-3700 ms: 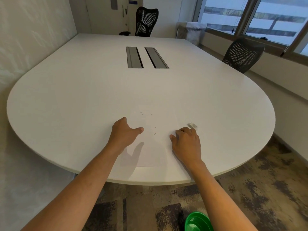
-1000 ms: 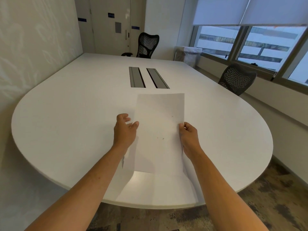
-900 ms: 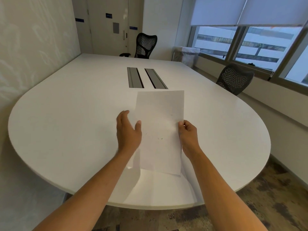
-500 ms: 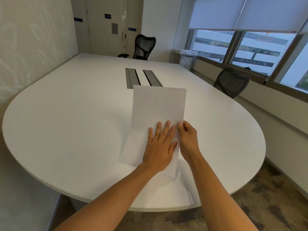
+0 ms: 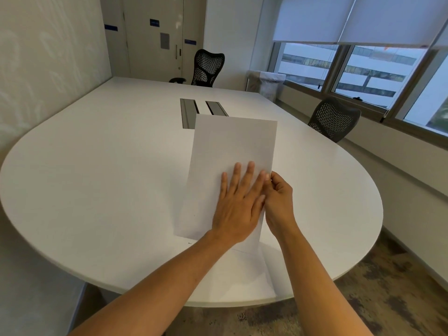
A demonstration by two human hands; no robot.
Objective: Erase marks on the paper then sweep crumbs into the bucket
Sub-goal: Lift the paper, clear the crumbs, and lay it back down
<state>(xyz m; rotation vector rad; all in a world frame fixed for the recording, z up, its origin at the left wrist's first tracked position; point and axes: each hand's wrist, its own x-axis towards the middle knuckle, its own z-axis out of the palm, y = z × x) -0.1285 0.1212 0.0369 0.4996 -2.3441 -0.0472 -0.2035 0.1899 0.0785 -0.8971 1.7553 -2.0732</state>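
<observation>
Left hand: the left hand [image 5: 238, 204] lies palm down and flat on the sheet of paper [image 5: 232, 166], fingers spread and pointing away from the person, gripping nothing.
Right hand: the right hand [image 5: 278, 202] pinches the paper's right edge between thumb and fingertips, touching the left hand's index finger.
Paper: it is held up off the white table [image 5: 97, 178], its far end tilted higher than the near end, which hangs just above the tabletop; a shadow lies beneath it.
Marks and crumbs: no pencil marks show on the visible face; one tiny dark speck sits on the table just beside the paper's near left corner. Any crumbs on the sheet are too small to tell.
Bucket: not in view, so its place relative to the paper cannot be told.
Eraser: not in view.
Step in hand: probably brushing crumbs off the sheet with the flat left palm.
Doing it well: keep the right pinch firm so the sheet stays taut; sweep with a light, level palm toward the low near edge so the paper does not crease; bring that edge over the bucket before wiping.
Risk: crumbs may drop onto the table or carpet [image 5: 388, 287] instead.
</observation>
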